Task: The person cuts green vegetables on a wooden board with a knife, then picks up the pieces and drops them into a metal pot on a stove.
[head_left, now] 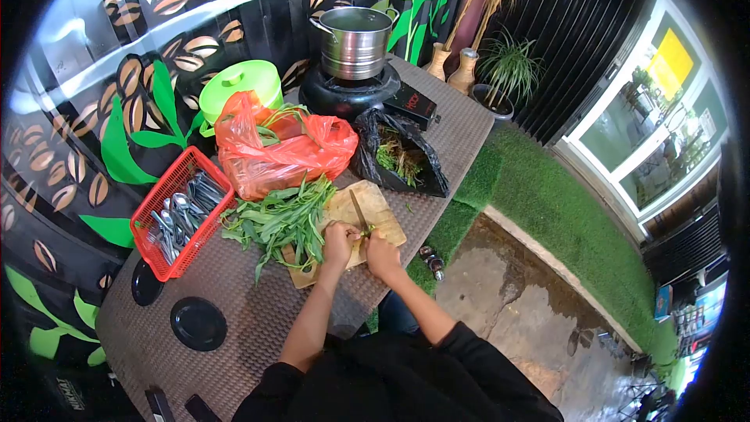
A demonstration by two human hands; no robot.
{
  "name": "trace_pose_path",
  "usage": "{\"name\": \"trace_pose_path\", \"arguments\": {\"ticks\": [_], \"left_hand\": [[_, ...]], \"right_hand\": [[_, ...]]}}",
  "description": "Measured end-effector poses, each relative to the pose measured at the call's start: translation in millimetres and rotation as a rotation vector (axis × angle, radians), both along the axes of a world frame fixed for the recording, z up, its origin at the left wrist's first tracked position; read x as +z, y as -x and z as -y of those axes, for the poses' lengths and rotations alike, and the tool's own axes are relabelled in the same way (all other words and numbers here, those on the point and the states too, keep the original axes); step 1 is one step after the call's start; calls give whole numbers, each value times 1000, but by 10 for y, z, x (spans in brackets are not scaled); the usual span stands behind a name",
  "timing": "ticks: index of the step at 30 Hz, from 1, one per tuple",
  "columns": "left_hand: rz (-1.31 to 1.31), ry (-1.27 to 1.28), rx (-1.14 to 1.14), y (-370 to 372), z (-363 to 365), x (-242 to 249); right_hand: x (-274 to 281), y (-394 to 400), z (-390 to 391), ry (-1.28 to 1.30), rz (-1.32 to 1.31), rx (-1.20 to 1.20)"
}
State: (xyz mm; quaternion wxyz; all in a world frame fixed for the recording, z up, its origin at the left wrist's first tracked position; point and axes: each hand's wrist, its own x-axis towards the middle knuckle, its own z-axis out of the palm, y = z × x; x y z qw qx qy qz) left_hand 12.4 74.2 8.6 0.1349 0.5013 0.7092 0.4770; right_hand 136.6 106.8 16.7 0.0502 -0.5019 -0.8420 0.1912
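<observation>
My right hand is closed around the handle of a knife, its blade pointing away from me over a wooden cutting board. Beside it, my left hand is closed on the board, fingers pinching greens. A bit of green stem shows between the two hands, close to the blade. A heap of long-leaved leafy greens lies just left of my left hand, partly over the board's edge. The knife handle is mostly hidden in my right hand.
Behind the board sit an orange plastic bag and a black bag with greens. A red basket of cutlery stands left. A steel pot rests on a stove, near a green lidded container. Black plates lie front left.
</observation>
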Motion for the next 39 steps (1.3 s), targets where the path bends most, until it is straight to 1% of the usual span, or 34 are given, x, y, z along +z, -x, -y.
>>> {"name": "trace_pose_path", "arguments": {"ticks": [2,4,5,6,7,8,9,11,12,14,16,18,22,24,26,27,28,29,31,33,35,37,38,39], "left_hand": [[9,1,18,18,-37,-130],[22,-1,37,46,-57,-174],[67,8,21,52,-53,-172],[112,18,4,47,-48,-148],[114,17,6,37,-52,-128],[107,5,12,27,-42,-114],[99,-6,15,18,-22,-118],[53,-12,35,-14,-1,-98],[10,-20,57,-10,3,-85],[-17,-3,44,1,22,-35],[-42,15,31,7,16,-28],[-119,-31,-2,2,42,-47],[-125,-72,2,14,76,-66],[-66,-54,12,13,57,-53],[-10,-19,12,41,40,-25],[45,20,14,43,53,1],[47,26,15,33,82,26],[64,20,11,36,88,68],[76,8,8,72,64,53],[-15,17,5,107,64,32],[-45,20,-3,115,66,32],[-73,28,-8,85,97,6],[-165,-7,-4,73,123,-19],[-261,-46,1,74,129,-9]], "right_hand": [[3,16,2,29,12,25],[-18,17,208,-4,65,-75],[-25,39,250,45,66,-91],[-38,41,208,44,66,-91],[-48,45,128,-43,25,-11],[-67,36,81,-125,-16,68],[-29,14,83,-119,-16,67],[78,12,61,-33,-72,8],[61,30,112,-35,-76,11],[-46,42,278,-27,-10,-70],[-8,78,202,-36,-26,-84],[51,74,28,-44,-83,15],[106,15,72,-12,-58,75],[11,77,282,9,-10,-81],[-66,110,220,18,20,-62],[-2,122,121,31,-22,-41],[16,116,57,48,-66,-23],[41,88,14,19,-60,16],[77,48,124,20,-67,0],[64,54,220,21,-72,-12],[-12,110,272,-6,20,-22],[-11,131,92,-21,-25,12],[2,138,14,-35,-76,42],[52,121,-12,-9,-32,57]]}}
